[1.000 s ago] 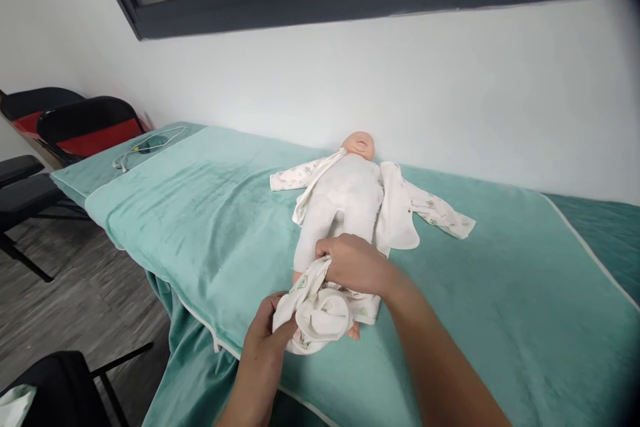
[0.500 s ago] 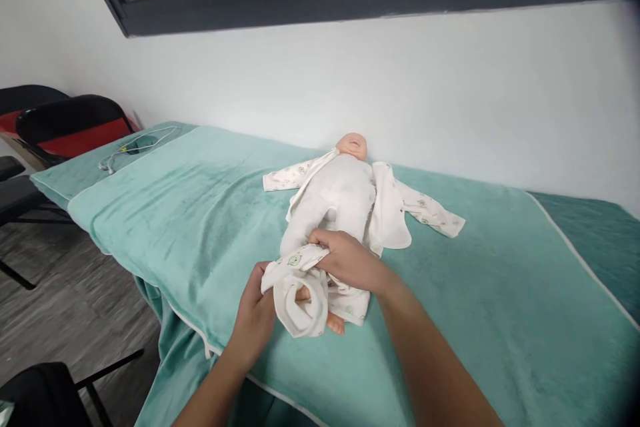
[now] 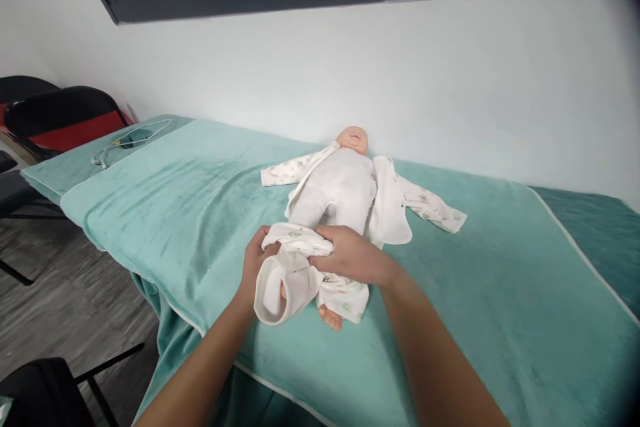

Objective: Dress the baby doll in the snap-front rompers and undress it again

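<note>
A baby doll [image 3: 340, 180] with a white cloth body lies on its back, head toward the wall. Its arms are inside a printed white baby top [image 3: 390, 207] that hangs open at the front. Printed baby pants [image 3: 295, 240] are bunched round its lower legs. My left hand [image 3: 256, 261] grips the bunched fabric on the left side, and my right hand [image 3: 347, 255] pinches it from the right. Below them a wide white cuff [image 3: 273, 293] gapes, with a bit of foot inside. The doll's other foot [image 3: 330, 317] pokes out of the second pant leg.
A green velvet cover [image 3: 210, 180] spreads over the bed beneath the doll. A white cord [image 3: 107, 153] lies at its far left end. Black and red folding chairs [image 3: 70, 120] stand left, another black chair [image 3: 45, 393] at lower left. Behind runs a white wall [image 3: 450, 80] below a dark-framed window.
Both hands have shifted up the doll's leg with the bunched pants fabric. The cuff has swung left and shows more of its length. The view has tilted slightly downward.
</note>
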The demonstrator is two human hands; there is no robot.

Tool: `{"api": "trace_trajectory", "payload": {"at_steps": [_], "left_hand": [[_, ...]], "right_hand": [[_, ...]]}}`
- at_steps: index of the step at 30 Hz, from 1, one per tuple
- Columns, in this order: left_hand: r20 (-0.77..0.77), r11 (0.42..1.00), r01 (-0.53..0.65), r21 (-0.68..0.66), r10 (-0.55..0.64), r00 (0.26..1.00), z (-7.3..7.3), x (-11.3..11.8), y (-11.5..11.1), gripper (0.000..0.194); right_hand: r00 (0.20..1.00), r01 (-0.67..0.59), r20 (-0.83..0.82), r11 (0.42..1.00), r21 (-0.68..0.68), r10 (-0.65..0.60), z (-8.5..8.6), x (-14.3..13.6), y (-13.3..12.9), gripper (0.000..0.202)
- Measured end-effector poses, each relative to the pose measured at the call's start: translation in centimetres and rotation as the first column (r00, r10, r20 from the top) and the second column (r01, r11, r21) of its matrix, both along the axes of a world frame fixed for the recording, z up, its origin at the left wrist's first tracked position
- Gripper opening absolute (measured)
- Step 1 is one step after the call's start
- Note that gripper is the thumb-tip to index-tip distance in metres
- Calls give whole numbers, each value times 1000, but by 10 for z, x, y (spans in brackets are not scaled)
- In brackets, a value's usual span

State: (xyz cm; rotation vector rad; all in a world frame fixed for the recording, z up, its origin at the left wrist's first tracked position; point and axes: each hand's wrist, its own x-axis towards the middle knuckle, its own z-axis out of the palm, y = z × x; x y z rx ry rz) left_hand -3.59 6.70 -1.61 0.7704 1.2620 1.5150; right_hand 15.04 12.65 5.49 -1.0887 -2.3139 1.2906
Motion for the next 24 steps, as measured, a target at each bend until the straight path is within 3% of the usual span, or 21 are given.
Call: {"api": "trace_trajectory", "payload": {"at_steps": [3, 7, 15, 20, 24], "left_hand": [[-232, 999, -16, 28, 22, 972, 7, -3, 14, 19], [-390, 997, 39, 63, -12, 921, 11, -9, 34, 21], [-442, 984, 108, 140, -36, 896, 1, -12, 65, 36], [-490, 986, 91, 140, -11, 872, -1, -9, 62, 37], [-501, 988, 88, 125, -13, 865, 3, -6, 55, 38]], "right_hand": [[997, 78, 3, 995, 64, -78, -4, -3, 1, 9], [990, 137, 5, 985, 100, -139, -5, -6, 1, 7], [950, 310, -75, 945, 107, -303, -13, -12, 4, 4], [903, 428, -122, 891, 153, -413, -18, -15, 7, 10], [904, 411, -165, 908, 83, -394, -17, -14, 7, 12]]}}
